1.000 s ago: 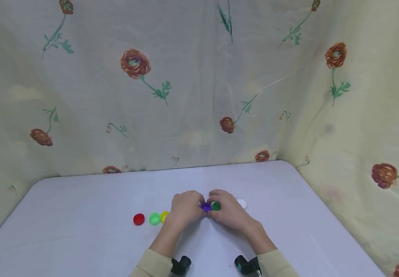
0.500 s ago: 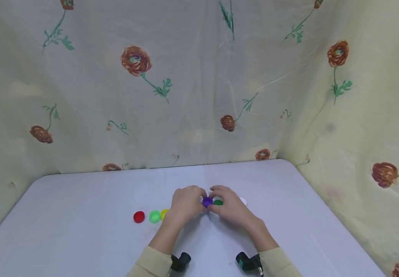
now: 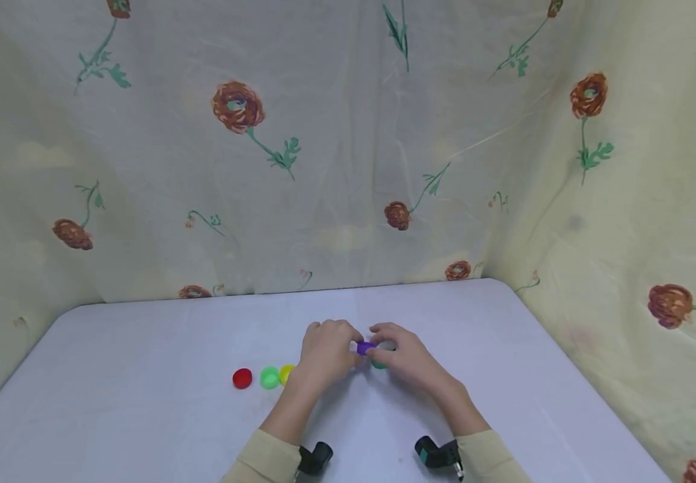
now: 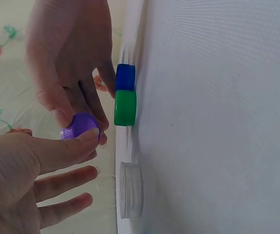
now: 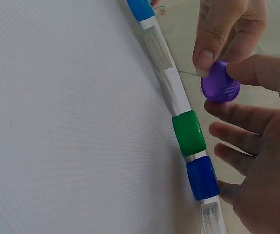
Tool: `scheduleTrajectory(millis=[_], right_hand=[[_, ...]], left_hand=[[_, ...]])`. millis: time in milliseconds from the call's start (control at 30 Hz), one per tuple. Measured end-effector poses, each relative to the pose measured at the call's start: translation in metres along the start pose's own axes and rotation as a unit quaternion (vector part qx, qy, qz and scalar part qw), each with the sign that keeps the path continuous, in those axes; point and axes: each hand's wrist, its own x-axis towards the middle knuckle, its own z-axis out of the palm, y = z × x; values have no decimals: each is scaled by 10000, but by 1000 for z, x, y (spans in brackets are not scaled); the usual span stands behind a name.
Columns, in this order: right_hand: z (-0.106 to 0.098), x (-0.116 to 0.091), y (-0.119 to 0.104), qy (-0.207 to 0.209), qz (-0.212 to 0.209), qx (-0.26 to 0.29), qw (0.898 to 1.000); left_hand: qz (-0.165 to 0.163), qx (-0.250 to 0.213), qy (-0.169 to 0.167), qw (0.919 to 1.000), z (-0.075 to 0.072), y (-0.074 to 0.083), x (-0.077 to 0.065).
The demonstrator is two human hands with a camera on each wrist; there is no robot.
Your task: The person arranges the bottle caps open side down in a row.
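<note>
In the head view, we see the left hand [image 3: 328,352] and the right hand [image 3: 409,359] meeting over the white table [image 3: 160,422], both pinching the purple cap [image 3: 365,348] between them. It looks foreshortened here, its longer visible side running left to right. Partly under the right hand's fingers we find the green cap [image 3: 380,365]; left of the hands lie the red cap [image 3: 241,378], the light green cap [image 3: 270,378] and the yellow cap [image 3: 286,373], which the left hand partly covers.

In the left wrist view, we see the purple cap held off the table, its ridged wall turned away from the tabletop. The left thumb presses on it, with two other fingers extended loosely; the right thumb meets it from above. The blue cap [image 4: 125,76] and green cap stand side by side, with a clear cap [image 4: 131,190] well apart.

In the right wrist view, we see the purple cap's round face tipped towards the upper left, ridges at the lower right, so its short axis slants. The right thumb and forefinger pinch it, the other fingers spread; the left thumb bears on its upper edge. Any lettering on the caps is too blurred for us to read.
</note>
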Motion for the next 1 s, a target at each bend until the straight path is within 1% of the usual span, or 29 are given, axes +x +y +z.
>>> scheduleTrajectory(millis=[167,300,467,600,700,867,1000], right_hand=[[-3,-1,0,-84,142,64,9998],[-4,-1,0,-121,172,113,9997],[-4,0,2,-90,40,98,9999],[-4,0,2,-3,-181,8,9998],[-4,0,2,55,-292,-98,9995],[-4,0,1,189,-421,-461,9979],[-3,1,1,296,-697,-831,9937]], left_hand=[[-104,8,48,9999,3,0,1],[-136,-35,36,9999,3,-1,1],[-109,-85,25,9999,4,-2,1],[-76,-93,20,9999,6,-4,2],[-115,-135,-48,9998,6,-6,2],[-216,-231,-190,9993,6,-7,1],[-321,-284,-298,9986,6,-6,1]])
